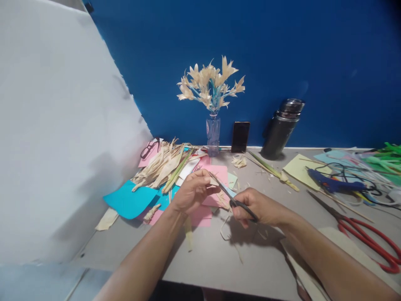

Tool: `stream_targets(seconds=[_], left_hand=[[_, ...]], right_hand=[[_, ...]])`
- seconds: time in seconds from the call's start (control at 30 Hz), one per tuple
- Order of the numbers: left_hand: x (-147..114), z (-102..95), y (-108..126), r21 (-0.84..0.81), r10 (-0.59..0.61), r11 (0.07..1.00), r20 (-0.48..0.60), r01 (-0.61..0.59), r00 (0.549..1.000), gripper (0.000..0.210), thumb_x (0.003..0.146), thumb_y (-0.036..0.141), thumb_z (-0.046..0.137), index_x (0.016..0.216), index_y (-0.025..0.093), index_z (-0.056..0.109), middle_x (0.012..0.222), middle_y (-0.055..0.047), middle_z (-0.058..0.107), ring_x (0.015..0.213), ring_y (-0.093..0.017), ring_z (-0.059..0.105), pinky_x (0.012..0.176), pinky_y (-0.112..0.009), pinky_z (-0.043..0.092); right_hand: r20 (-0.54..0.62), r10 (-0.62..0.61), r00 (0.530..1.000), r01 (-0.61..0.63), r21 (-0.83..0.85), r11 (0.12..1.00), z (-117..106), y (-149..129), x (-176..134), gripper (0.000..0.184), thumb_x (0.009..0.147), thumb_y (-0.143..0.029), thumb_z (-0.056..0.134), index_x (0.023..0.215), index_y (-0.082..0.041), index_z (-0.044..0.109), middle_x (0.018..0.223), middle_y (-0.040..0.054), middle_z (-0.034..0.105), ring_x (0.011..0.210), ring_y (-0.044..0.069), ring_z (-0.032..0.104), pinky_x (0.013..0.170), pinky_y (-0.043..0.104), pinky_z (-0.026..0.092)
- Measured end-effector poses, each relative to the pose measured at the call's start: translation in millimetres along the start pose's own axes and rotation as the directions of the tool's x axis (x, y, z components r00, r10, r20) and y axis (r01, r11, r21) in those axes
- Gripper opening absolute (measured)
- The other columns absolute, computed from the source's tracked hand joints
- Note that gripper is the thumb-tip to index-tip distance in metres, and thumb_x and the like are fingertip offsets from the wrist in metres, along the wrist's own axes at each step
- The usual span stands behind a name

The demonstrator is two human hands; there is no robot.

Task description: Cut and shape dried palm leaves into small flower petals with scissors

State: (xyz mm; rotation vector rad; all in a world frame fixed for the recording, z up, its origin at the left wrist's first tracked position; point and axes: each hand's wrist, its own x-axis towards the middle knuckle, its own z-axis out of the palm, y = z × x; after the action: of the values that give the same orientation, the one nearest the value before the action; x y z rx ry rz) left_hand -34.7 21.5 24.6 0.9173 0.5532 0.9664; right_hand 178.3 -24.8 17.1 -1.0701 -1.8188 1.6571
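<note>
My right hand [255, 205] grips a small pair of black-handled scissors [226, 190], its blades pointing up and left toward my other hand. My left hand [194, 188] is closed in a pinch on a small pale piece of dried husk [213, 180], which lies close against the blade tips. How far the blades are parted is hard to make out. Below my left wrist hangs or lies a pale husk strip [188, 234]. Pink paper [205, 215] and husk scraps lie beneath the hands.
Dried husks [163, 165] pile up at left beside blue paper [131, 200]. Behind stand a plastic bottle [213, 136] holding husk flowers [211, 81], a phone [240, 137] and a dark flask [282, 129]. Red-handled scissors [369, 240] and a blue glue gun [340, 182] lie at right.
</note>
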Motion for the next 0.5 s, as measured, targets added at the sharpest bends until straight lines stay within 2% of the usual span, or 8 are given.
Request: stream_targets(seconds=[0.1,0.27,0.5], left_hand=[[0.7,-0.9,-0.4,0.0,0.026,1.0,-0.037,-0.026,0.999,0.014,0.072,0.02,0.071,0.067,0.015,0.06,0.077,-0.004,0.064,0.075,-0.017,0.062,0.078,-0.037,0.053],[2.1,-3.8,-1.2,-0.003,0.042,0.999,-0.036,-0.042,0.998,0.013,0.071,0.019,0.072,0.068,0.014,0.06,0.078,-0.003,0.064,0.074,-0.016,0.061,0.076,-0.037,0.053],[1.4,-2.1,-2.7,-0.014,0.027,0.999,-0.08,-0.029,0.996,0.018,0.069,0.019,0.074,0.068,0.015,0.057,0.076,0.0,0.063,0.071,-0.013,0.06,0.073,-0.032,0.053]], right_hand=[[-0.012,0.015,1.0,-0.016,-0.024,1.0,0.2,-0.5,-0.8,0.042,0.081,-0.049,0.065,0.056,-0.015,0.06,0.052,0.0005,0.056,0.049,0.01,0.04,0.051,0.026,0.026],[-0.023,0.043,0.999,-0.044,-0.037,0.998,1.0,-4.0,-2.3,0.048,0.079,-0.054,0.066,0.052,-0.016,0.058,0.05,0.0007,0.053,0.05,0.011,0.04,0.052,0.027,0.026],[-0.076,0.043,0.996,-0.043,0.012,0.999,2.3,4.2,1.7,0.044,0.08,-0.05,0.067,0.053,-0.015,0.061,0.05,0.0012,0.055,0.049,0.01,0.04,0.052,0.026,0.027]])
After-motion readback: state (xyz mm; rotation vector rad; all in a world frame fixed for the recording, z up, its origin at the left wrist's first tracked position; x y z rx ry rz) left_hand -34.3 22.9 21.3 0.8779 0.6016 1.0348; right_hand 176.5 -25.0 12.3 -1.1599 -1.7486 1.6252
